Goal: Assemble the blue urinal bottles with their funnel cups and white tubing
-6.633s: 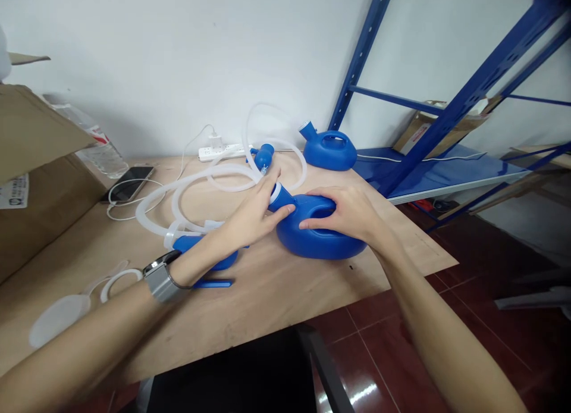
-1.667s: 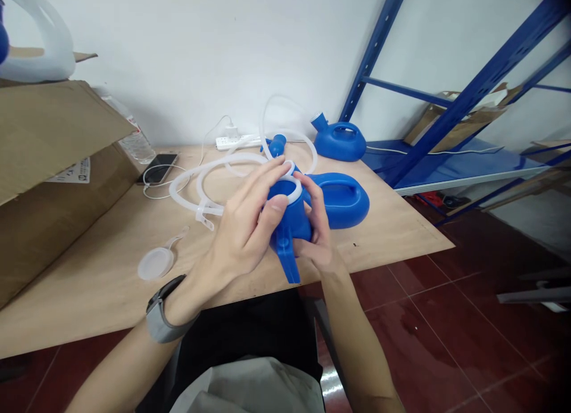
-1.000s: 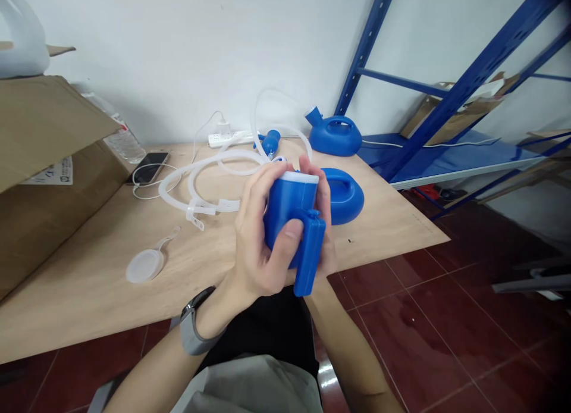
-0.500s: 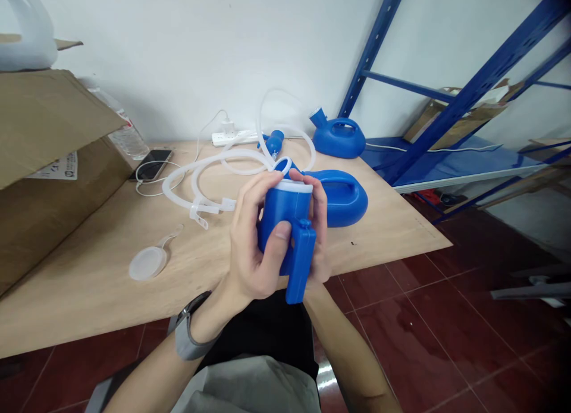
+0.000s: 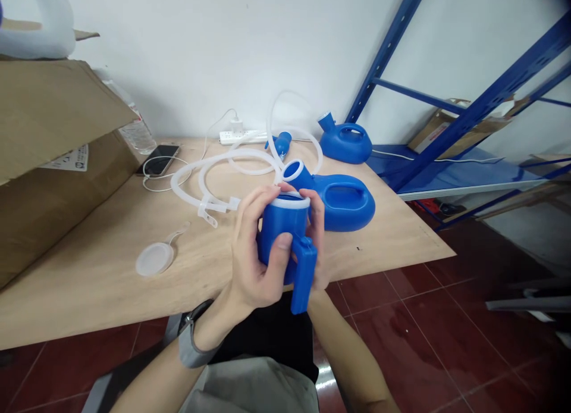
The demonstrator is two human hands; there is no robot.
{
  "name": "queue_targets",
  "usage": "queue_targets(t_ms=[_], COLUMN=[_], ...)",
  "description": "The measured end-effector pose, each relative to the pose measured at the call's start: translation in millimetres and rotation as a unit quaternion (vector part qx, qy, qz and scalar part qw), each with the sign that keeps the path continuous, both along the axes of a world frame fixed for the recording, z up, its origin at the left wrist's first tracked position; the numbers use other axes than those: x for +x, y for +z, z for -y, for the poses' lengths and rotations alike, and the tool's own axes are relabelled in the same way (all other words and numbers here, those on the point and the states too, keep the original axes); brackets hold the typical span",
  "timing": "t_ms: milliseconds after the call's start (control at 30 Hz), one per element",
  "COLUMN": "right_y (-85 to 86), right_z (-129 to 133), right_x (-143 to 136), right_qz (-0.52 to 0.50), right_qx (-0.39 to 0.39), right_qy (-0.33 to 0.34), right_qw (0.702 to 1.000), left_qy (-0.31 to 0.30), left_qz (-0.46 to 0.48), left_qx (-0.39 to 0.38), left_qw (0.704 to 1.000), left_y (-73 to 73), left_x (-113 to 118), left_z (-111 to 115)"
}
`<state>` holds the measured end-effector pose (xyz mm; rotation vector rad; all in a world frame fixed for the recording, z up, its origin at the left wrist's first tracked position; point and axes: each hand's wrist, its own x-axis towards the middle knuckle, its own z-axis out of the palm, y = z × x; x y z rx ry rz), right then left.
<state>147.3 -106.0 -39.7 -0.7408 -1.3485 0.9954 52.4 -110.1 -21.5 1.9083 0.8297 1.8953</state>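
Observation:
Between my two hands is a blue cup-shaped part (image 5: 285,222) with a white rim and a blue handle hanging down toward me. My left hand (image 5: 256,252) wraps its left side, thumb across the front. On the right side my right hand (image 5: 317,240) grips it, its fingertips near the rim. Just beyond lies a blue bottle (image 5: 348,213) with a molded handle, its round open neck pointing up and left. Clear tubing (image 5: 241,154) coils behind my hands, next to a small blue fitting (image 5: 282,144). A translucent round lid (image 5: 154,259) rests at the left.
A second blue bottle (image 5: 346,144) stands by the wall. Behind are a power strip (image 5: 243,137) and a phone (image 5: 161,159) with a white cable. A cardboard box (image 5: 66,205) and a plastic bottle (image 5: 140,136) are at left, a blue shelf rack (image 5: 459,174) at right.
The held blue part has tilted, and its opening now shows more. The neck of the bottle behind it has come into fuller view. The camera view has shifted slightly.

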Motion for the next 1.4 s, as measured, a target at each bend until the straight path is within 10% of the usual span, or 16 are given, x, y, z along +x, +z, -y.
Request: queue_targets(t_ms=[133, 333, 467, 667, 900, 1100, 1400], right_y=[-2.2, -3.0, 0.1, 21.4, 23.6, 15.0, -0.7], right_z=[-12, -25, -25, -47, -86, -70, -51], right_x=[8, 13, 17, 7, -16, 0, 16], right_qz=[-0.019, 0.208, 0.356, 0.485, 0.497, 0.535, 0.535], right_qx=[0.011, -0.050, -0.056, 0.014, 0.151, 0.104, 0.129], right_qy=[0.061, 0.091, 0.097, 0.245, 0.316, 0.226, 0.126], right_qw=[0.998, 0.973, 0.928, 0.840, 0.794, 0.807, 0.826], left_qy=[0.032, 0.122, 0.225, 0.209, 0.236, 0.229, 0.193], left_qz=[-0.030, -0.207, -0.345, -0.459, -0.423, -0.313, -0.328], left_qx=[-0.129, -0.252, -0.233, -0.277, -0.292, -0.268, -0.252], left_qw=[0.991, 0.937, 0.881, 0.818, 0.825, 0.882, 0.890], left_y=[-13.9, -24.3, -44.7, -65.7, -55.8, -39.5, -43.6], left_x=[-23, -101, -170, -232, -227, -201, -164], left_z=[-3, 21, 33, 33, 30, 28, 16])
